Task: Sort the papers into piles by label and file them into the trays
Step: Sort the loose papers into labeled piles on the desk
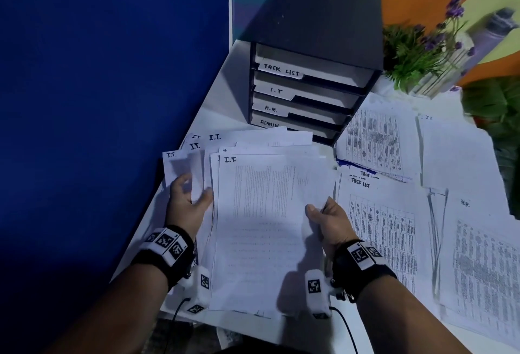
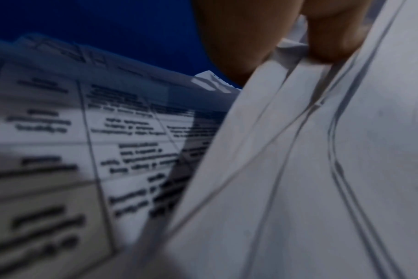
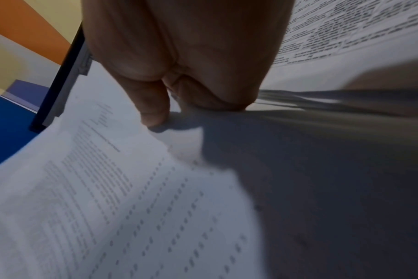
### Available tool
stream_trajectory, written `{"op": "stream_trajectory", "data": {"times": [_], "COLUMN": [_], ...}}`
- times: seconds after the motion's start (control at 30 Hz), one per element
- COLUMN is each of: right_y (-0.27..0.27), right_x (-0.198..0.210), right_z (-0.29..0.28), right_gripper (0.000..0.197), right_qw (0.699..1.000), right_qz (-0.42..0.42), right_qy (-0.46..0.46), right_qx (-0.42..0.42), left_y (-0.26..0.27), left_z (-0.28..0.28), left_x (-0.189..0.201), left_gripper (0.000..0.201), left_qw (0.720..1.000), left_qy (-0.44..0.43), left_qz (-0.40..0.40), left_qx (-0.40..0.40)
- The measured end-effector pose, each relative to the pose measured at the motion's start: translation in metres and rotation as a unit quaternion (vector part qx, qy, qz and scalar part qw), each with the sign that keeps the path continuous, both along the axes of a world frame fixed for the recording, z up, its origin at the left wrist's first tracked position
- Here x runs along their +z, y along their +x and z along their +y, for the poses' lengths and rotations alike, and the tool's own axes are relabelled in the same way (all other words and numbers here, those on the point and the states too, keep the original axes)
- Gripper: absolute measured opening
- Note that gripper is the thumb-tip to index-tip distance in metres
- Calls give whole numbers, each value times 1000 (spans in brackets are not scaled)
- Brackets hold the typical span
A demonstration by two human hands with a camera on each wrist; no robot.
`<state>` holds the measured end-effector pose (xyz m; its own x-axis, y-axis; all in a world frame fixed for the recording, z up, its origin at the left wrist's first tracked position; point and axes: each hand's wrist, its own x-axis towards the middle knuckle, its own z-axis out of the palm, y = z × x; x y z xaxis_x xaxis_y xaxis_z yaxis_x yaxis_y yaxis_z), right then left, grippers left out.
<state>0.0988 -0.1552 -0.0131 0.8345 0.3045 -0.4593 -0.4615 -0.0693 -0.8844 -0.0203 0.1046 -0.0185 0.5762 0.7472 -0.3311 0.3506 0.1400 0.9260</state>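
Observation:
A fanned stack of white sheets marked "I.T." (image 1: pixel 261 213) is held between both hands above the near left of the table. My left hand (image 1: pixel 188 201) grips the sheets at the stack's left edge, thumb on top. My right hand (image 1: pixel 329 221) pinches the right edge, thumb on the top sheet and fingers underneath. The left wrist view shows fingertips (image 2: pixel 332 37) pressed against the paper edges (image 2: pixel 298 188). In the right wrist view the thumb (image 3: pixel 153 113) lies on the printed top page (image 3: pixel 108 188). The black tray organiser (image 1: pixel 309 16) stands behind, with slots labelled TASK LIST, I.T, H.R. and ADMIN.
Right of the held stack lie a "TASK LIST" pile (image 1: pixel 380 227), an "H.R." pile (image 1: pixel 484 255), a sheet marked "I.T." (image 1: pixel 455 151) and a printed pile (image 1: pixel 374 140) beside the organiser. A blue wall (image 1: pixel 98 100) bounds the left. Potted plants (image 1: pixel 422 55) stand at the back right.

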Motion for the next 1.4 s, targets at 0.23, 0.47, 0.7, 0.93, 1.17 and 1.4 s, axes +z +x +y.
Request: {"op": "stream_trajectory", "data": {"times": [0.23, 0.47, 0.7, 0.93, 1.17, 1.4], "right_y": [-2, 4, -19, -25, 13, 22], "right_x": [17, 106, 105, 61, 59, 61], "right_z": [21, 41, 32, 25, -23, -65], "right_gripper": [16, 29, 55, 43, 42, 13], "right_qw": [999, 951, 931, 957, 989, 986], "right_qz": [-24, -309, -361, -257, -104, 17], "right_qy": [-35, -19, 3, -87, -73, 68], "right_qx": [22, 9, 58, 99, -75, -150], "left_y": [8, 37, 16, 14, 65, 109], "left_z": [-27, -30, -46, -57, -70, -158], "left_x": [23, 104, 101, 59, 81, 84], "left_gripper": [44, 12, 36, 49, 43, 28], "left_qw": [995, 981, 974, 995, 992, 994], "left_qy": [25, 143, 117, 89, 100, 11], "left_qz": [-8, -125, -192, -37, -72, -59], "left_qx": [-93, -35, -20, -20, 40, -92]}}
